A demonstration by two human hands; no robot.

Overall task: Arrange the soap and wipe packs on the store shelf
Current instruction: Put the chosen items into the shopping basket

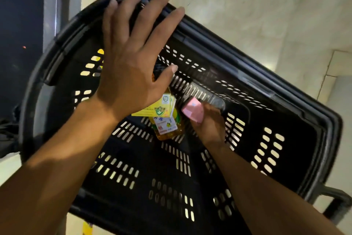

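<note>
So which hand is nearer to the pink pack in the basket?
Right. The right hand grips the pink pack; the left hand is spread open above the basket, up-left of it.

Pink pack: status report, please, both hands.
Right hand shut on pink pack, inside black basket. Left hand open above. Yellow bottle beside.

Black basket (276,149) holds bottle (169,131), yellow pack (162,110).

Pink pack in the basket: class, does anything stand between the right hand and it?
Nothing visible does. The right hand already grips the pink pack deep in the black basket. The open left hand hovers higher, beside it, over a yellow bottle.
</note>
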